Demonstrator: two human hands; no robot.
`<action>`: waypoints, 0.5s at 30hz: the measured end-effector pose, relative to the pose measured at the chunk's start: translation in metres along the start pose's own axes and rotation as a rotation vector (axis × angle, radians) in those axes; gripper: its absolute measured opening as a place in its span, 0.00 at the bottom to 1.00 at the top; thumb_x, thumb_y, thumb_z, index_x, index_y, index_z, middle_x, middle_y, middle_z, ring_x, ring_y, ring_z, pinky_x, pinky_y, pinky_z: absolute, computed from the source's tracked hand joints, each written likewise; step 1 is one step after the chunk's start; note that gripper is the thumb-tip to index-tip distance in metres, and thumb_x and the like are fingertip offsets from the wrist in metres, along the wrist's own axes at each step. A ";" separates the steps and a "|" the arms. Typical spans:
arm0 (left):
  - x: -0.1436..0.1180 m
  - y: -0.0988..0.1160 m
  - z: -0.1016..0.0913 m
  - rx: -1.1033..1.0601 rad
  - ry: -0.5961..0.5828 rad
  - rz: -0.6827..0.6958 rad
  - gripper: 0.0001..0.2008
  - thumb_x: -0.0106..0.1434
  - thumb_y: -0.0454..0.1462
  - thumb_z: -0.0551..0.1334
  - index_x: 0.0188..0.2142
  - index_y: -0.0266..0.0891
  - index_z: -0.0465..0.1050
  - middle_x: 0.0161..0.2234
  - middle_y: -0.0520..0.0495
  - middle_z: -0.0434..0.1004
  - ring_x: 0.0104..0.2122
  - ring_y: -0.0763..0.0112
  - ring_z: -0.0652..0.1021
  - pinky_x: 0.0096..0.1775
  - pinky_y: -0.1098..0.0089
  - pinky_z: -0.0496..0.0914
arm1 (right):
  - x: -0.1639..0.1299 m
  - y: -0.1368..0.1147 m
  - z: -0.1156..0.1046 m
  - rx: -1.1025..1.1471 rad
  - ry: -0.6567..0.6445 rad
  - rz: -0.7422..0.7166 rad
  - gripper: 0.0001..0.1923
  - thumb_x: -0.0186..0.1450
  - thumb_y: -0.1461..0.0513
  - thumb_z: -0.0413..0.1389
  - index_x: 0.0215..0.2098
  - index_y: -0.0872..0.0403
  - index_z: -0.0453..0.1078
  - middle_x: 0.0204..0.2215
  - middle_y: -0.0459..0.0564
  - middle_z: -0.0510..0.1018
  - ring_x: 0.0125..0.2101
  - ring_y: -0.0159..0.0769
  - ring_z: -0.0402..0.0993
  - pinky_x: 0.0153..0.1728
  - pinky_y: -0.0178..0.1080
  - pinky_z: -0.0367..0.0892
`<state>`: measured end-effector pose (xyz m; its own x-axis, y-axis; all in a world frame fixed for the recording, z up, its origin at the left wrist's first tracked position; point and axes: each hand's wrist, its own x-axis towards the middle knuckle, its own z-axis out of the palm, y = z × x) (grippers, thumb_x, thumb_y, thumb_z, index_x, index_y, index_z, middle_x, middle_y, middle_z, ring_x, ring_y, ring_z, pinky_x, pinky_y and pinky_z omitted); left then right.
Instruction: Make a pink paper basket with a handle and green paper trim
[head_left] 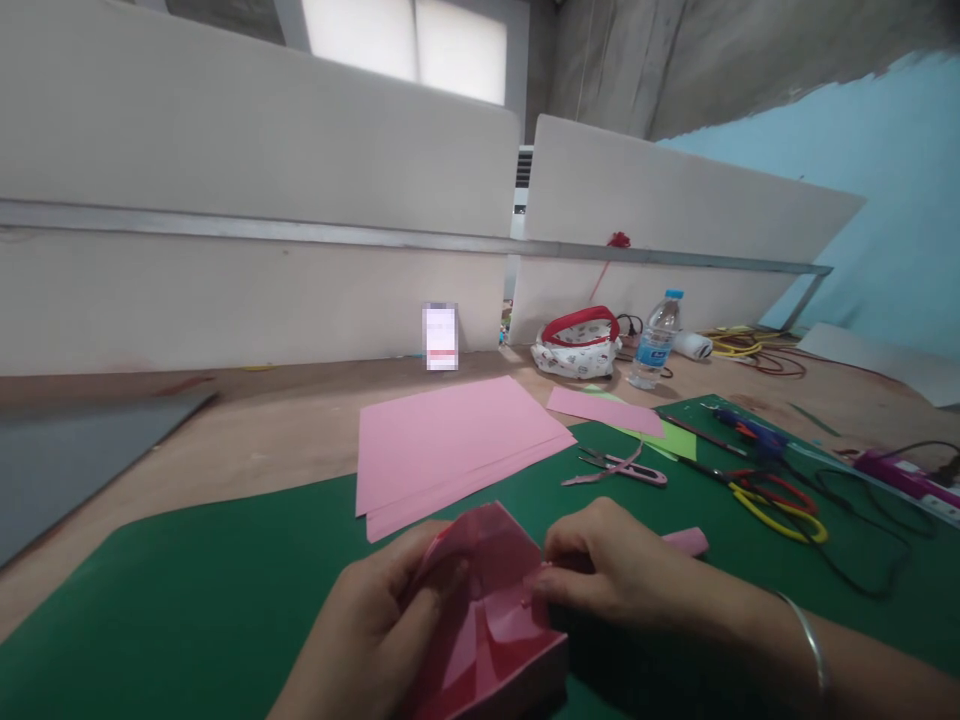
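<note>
A folded pink paper box is held up over the green cutting mat at the bottom centre. My left hand grips its left wall, thumb inside and fingers behind. On the right side, my right hand pinches the box's wall or corner flap between thumb and fingers. The near part of the box runs out of the picture. Behind my right wrist lies a pink paper roll, partly hidden. Just beyond my hands are a pair of pink-handled thread snips and a thin pink paper strip.
Pink paper sheets lie ahead on the green mat. To the right are scissors, a glue gun and cables. Farther back stand a water bottle, a pouch and a phone against white panels.
</note>
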<state>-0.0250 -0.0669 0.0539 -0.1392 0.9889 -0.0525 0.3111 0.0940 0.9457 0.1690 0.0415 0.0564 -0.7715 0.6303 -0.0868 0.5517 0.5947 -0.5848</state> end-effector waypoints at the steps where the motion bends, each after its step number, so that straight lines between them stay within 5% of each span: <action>1: 0.000 0.000 0.001 -0.003 0.006 -0.001 0.16 0.63 0.50 0.55 0.29 0.42 0.70 0.28 0.50 0.76 0.26 0.69 0.72 0.27 0.73 0.67 | 0.000 0.000 0.000 0.003 -0.003 -0.008 0.14 0.62 0.54 0.59 0.25 0.56 0.73 0.18 0.41 0.67 0.22 0.26 0.60 0.22 0.30 0.51; 15: 0.001 -0.003 0.002 -0.011 0.027 0.056 0.15 0.63 0.49 0.57 0.36 0.43 0.77 0.28 0.50 0.79 0.28 0.67 0.75 0.30 0.72 0.69 | 0.003 0.002 0.004 -0.018 0.024 -0.079 0.10 0.61 0.58 0.59 0.25 0.56 0.72 0.22 0.43 0.73 0.25 0.28 0.65 0.27 0.31 0.55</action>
<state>-0.0240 -0.0656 0.0500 -0.1473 0.9890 0.0094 0.3086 0.0370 0.9505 0.1667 0.0421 0.0515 -0.8052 0.5926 -0.0210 0.4948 0.6520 -0.5745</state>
